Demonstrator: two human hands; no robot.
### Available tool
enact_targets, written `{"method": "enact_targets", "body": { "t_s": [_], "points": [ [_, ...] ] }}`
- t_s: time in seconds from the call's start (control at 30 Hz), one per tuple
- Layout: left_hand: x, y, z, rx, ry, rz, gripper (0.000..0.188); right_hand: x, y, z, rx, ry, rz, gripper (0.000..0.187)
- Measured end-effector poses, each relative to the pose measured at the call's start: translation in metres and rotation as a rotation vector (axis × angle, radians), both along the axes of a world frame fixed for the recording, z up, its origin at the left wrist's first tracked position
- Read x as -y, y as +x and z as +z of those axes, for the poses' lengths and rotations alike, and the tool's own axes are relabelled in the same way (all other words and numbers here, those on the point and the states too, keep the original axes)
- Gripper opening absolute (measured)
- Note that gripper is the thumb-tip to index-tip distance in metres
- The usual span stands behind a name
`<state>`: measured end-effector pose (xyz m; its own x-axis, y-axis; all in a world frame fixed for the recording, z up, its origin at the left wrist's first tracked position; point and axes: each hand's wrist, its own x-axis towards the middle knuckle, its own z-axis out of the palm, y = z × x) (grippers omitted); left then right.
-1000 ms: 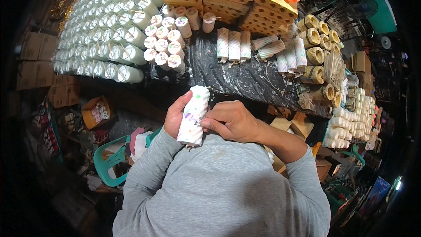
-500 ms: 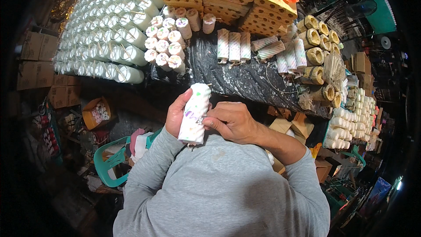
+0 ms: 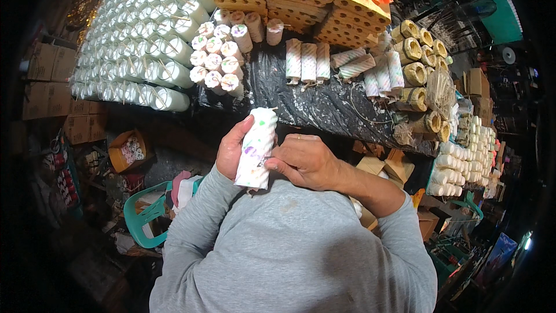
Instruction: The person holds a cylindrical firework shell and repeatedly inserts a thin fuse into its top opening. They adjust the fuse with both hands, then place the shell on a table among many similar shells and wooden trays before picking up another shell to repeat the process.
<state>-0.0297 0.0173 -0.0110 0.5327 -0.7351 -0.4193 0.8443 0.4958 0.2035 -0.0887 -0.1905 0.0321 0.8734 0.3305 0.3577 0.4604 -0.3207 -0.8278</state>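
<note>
1. Firstly, see left hand (image 3: pixel 231 153) clamped around the left flank of white twisted candle (image 3: pixel 259 139), with thumb laid along the upper left side and fingers mostly hidden behind. Judge as the nearer, supporting hand: in full contact, just left of the candle.
2. Next, find the candle between both hands, above the grey shirt (image 3: pixel 289 226), near the black-covered worktop (image 3: pixel 281 95) but apart from it. Read long axis as running mostly away from the chest, with upper end leaning slightly right toward the worktop and lower end closest to the shirt. Note purple patch (image 3: pixel 251 151) about midway along, facing up.
3. Lastly, look right for right hand (image 3: pixel 304 161), with thumb and bent forefinger together at the candle's right side, roughly across the long axis. Place the candle just left of these fingertips. Cannot tell of any small tool in the pinch.
</note>
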Motion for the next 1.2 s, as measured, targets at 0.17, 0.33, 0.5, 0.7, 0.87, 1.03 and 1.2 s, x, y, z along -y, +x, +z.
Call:
{"method": "enact_targets", "body": {
  "t_s": [0.17,0.33,0.5,0.7,0.87,1.03,1.2],
  "points": [
    [0.0,0.0,0.001,-0.03,0.005,-0.038,0.05,0.011,0.006,0.005,-0.167,0.029,0.153,0.016],
    [0.002,0.006,-0.004,0.065,0.06,-0.055,0.05,0.013,0.009,0.004,-0.337,0.114,0.191,0.015],
    [0.009,0.01,-0.004,0.017,-0.049,-0.014,0.052,0.01,0.004,-0.006,-0.211,0.143,0.064,0.012],
    [0.015,0.01,0.001,-0.018,0.049,0.02,0.047,0.007,0.002,-0.015,-0.095,0.136,0.032,0.01],
    [0.013,0.014,-0.001,0.032,0.017,0.013,0.054,0.004,0.001,-0.012,-0.046,0.083,-0.011,0.011],
    [0.008,0.018,-0.002,0.022,0.047,-0.037,0.05,0.006,0.007,-0.006,0.045,0.045,0.079,0.015],
    [0.007,0.026,0.002,0.113,0.162,-0.075,0.049,0.014,0.011,0.001,-0.227,0.085,0.211,0.014]
  ]
}}
